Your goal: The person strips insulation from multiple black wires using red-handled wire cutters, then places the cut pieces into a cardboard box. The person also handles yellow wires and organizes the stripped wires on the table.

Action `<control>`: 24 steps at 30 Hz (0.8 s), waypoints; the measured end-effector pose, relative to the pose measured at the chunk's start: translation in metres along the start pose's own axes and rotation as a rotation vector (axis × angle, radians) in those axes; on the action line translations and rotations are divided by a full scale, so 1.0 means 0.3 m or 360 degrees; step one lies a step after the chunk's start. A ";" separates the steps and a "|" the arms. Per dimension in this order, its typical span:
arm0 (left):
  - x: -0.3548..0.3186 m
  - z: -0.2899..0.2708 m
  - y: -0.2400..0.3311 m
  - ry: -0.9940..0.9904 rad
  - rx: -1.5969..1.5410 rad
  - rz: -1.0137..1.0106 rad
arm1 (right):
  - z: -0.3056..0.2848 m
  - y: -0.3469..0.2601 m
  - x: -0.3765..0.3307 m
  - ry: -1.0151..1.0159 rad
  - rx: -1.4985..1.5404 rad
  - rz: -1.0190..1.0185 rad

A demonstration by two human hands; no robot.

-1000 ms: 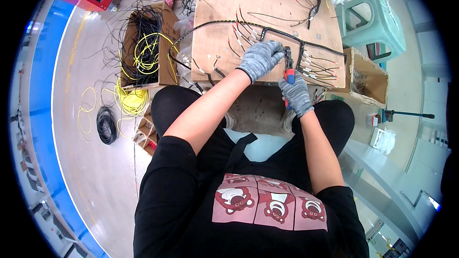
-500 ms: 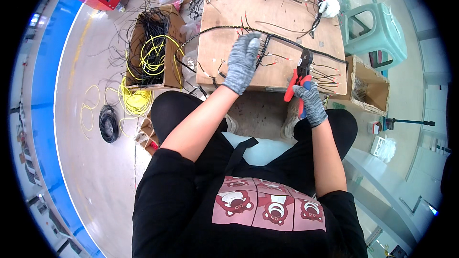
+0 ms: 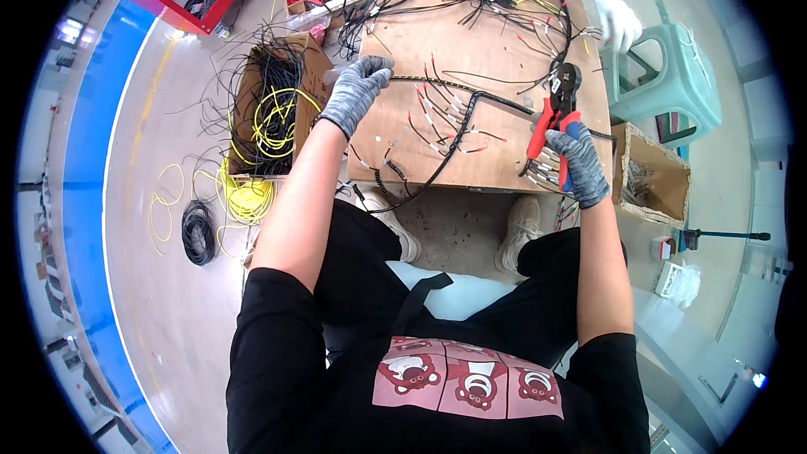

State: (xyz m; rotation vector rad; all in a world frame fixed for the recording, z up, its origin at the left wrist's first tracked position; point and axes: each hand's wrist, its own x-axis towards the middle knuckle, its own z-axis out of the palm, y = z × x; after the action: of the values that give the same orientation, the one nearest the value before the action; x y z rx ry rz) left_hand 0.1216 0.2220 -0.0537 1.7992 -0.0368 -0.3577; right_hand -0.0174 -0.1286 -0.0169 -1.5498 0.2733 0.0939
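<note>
Both hands have spread apart since half a second ago: the left hand [image 3: 357,88] has gone out to the board's far left corner, and the right hand [image 3: 578,164] has drawn back toward the near right edge with the pliers.

That left hand, in a grey knit glove, is curled shut at the end of the black wire bundle [image 3: 458,113]; it seems to pinch that end, though the glove hides the exact hold. The right hand, gloved likewise, is closed around the red and blue handles of the pliers [image 3: 557,105], whose dark head points away from the person, above the bundle's right branch.

The bundle lies across the wooden surface [image 3: 496,50], bending near the middle into a branch toward the person, with short red-tipped leads fanning off it. By my judgement the step in hand is working the wire ends along this bundle, one after another. The next move calls for bringing a loose lead and the pliers' head together, with the left hand steadying the wire.

Further out, a cardboard box [image 3: 273,105] of black and yellow wire stands left of the board. Another person's white-gloved hand [image 3: 618,17] rests at the far right corner, beside a pale green stool [image 3: 672,84].
</note>
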 end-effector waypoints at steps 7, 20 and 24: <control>-0.271 0.207 0.076 0.0314 -0.0688 0.0322 | -0.036 0.021 0.009 0.0111 0.0132 0.0015; -0.424 0.368 -0.064 0.0241 -0.0452 0.0055 | 0.076 -0.066 -0.074 -0.0078 0.0386 0.0003; -0.389 0.382 -0.066 0.0317 -0.0388 0.0135 | 0.053 -0.044 -0.088 -0.0039 0.0395 0.0037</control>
State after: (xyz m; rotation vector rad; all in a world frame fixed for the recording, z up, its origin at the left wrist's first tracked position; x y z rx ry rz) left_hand -0.0226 0.1441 -0.0711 1.5782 0.0674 -0.1152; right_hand -0.0380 -0.1102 0.0020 -1.2987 0.2731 0.0937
